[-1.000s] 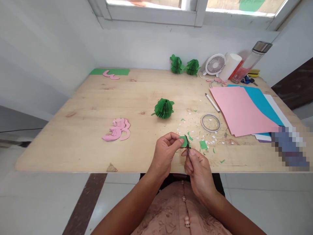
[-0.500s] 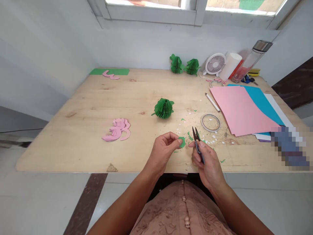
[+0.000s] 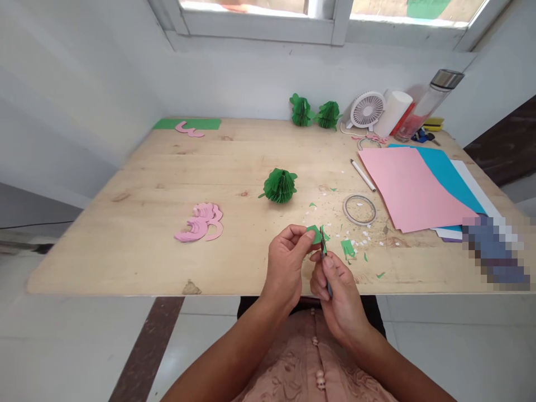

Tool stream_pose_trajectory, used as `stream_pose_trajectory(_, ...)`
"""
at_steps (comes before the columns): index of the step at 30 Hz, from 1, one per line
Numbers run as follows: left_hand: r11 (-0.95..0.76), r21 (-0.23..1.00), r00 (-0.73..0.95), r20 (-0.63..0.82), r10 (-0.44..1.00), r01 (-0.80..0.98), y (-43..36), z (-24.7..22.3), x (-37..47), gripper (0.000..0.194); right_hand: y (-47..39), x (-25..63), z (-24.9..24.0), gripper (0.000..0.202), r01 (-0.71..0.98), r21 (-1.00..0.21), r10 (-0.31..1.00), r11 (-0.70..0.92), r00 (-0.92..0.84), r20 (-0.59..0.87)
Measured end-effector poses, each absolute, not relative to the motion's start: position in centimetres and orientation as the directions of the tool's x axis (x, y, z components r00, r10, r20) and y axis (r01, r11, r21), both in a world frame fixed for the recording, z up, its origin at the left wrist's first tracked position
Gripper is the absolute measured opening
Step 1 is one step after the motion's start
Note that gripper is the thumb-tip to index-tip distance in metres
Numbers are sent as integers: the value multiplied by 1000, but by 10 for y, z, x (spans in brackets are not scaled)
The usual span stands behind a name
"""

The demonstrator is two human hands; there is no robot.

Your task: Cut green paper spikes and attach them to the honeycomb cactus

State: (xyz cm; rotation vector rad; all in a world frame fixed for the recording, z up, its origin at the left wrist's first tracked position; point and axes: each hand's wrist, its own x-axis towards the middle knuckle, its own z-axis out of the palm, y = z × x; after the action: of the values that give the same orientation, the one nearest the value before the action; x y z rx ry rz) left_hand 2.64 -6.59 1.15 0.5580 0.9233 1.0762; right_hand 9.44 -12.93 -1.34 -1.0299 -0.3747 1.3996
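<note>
The head camera looks forward and down from above the near edge of the table (image 3: 146,178), close over the left hand (image 3: 287,259) and right hand (image 3: 338,283). It takes in the near left corner, the far edge and the window (image 3: 259,27) beyond; the near right corner leaves the frame.

one top (image 3: 280,368), bottom centre of the frame: dusty pink, tonal raised curling pattern. buttons (image 3: 320,381): small, pale pink, knobbly, in a vertical row along the front opening. left hand (image 3: 287,259), right hand (image 3: 338,287), forearms (image 3: 228,349): bare.
</note>
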Motion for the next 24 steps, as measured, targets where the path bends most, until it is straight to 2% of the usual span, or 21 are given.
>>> stream_pose_trajectory(10,397,751,152,-376,914,-528,-69,18,32,22,-130,93,-16,26,-699,-706,926,-113,184,-330)
stream_pose_trajectory(14,385,741,92,-404,910,-551,-74,19,36,22,-129,92,-16,32,-725,-682,935,-92,172,-310)
stream_pose_trajectory(24,372,682,59,-435,898,-630,-78,17,42,22,-127,91,-13,32,-719,-688,929,-95,185,-322)
